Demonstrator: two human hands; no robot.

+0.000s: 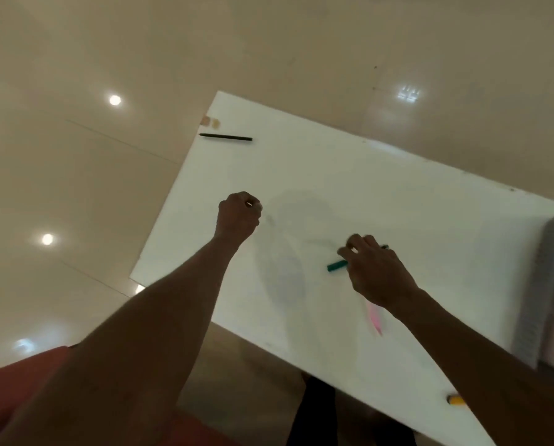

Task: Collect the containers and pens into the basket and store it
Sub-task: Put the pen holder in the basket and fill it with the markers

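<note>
A green pen [336,264] lies on the white table [365,188], and my right hand [375,268] has its fingers closed around its middle. A blurred pink pen [375,318] shows just below that hand's wrist. My left hand [238,217] hovers over the table's left part as a closed fist; whether it holds anything is hidden. A black pen [226,137] lies near the far left corner. A yellow object [455,399] sits at the near edge. A grey basket [539,284] stands at the right edge, cut off by the frame.
Two small tan pieces [210,122] sit at the table's far left corner. Glossy beige floor tiles [76,156] surround the table. A red surface [18,397] lies at the lower left beside my left arm.
</note>
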